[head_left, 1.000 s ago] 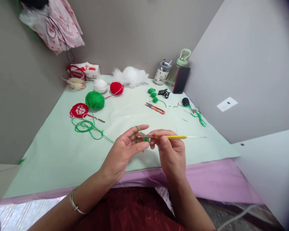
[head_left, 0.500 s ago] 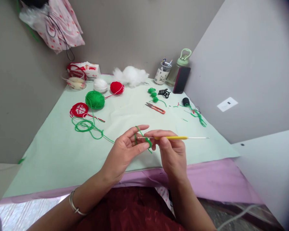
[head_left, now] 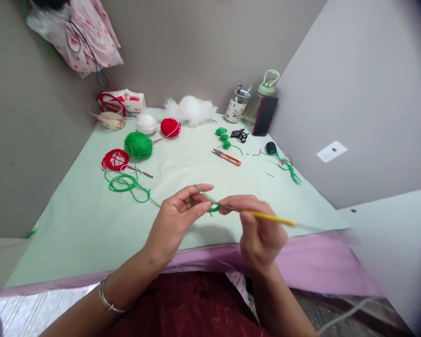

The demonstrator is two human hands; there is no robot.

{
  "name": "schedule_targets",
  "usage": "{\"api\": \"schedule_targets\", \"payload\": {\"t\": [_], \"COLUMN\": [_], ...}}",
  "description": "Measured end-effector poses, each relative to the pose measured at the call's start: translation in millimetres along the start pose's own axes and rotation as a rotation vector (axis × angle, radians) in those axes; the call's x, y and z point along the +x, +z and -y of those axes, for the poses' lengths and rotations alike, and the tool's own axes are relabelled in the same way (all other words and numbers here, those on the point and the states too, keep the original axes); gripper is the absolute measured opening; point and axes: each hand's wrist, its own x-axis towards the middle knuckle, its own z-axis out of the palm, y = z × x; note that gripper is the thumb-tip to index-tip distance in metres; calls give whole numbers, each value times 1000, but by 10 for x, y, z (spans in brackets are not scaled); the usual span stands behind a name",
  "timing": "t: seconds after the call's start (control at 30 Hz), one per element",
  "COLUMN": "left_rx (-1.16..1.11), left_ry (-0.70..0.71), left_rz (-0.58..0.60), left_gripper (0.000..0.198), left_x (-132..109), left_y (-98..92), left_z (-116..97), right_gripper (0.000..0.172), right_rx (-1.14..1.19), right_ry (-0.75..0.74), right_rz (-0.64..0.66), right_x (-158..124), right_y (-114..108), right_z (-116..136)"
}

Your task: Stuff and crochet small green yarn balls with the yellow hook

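Note:
My left hand (head_left: 177,217) pinches a small green crocheted piece (head_left: 215,208) between thumb and fingers, with green yarn running over the raised index finger. My right hand (head_left: 261,229) is closed on a yellow-handled crochet hook (head_left: 272,216). The hook slants down to the right, and its thin metal tip meets the green piece between the hands. From my left hand the yarn trails to loose green loops (head_left: 122,183) and a green yarn ball (head_left: 138,145).
Orange snips (head_left: 226,157) lie beyond my hands, near small green pieces (head_left: 224,138) and black scissors (head_left: 239,135). Red yarn balls, white stuffing (head_left: 191,111), a pen cup (head_left: 237,106), a bottle and a phone (head_left: 265,116) stand farther back.
My right hand has moved right and slightly down, and the hook has tilted from level to sloping down rightward. The green piece is now stretched sideways; my left hand shifted slightly left.

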Motion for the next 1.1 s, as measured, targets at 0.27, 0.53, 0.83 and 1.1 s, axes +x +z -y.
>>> {"api": "schedule_targets", "payload": {"t": [0.27,0.53,0.83,1.1], "left_rx": [-292,-193,-246,-316], "left_ry": [-237,-157,-158,-211], "left_rz": [109,68,30,46], "left_gripper": [42,38,40,22], "left_x": [33,7,15,56], "left_y": [-22,6,53,-13], "left_z": [28,-9,40,29], "right_gripper": [44,22,37,20], "right_rx": [-337,285,-245,199], "right_ry": [-277,154,-182,135], "right_rz": [101,-44,-19,-168], "right_x": [-41,71,-52,29], "right_y": [30,128,187,112], "right_z": [-97,-12,-25,-13]}}
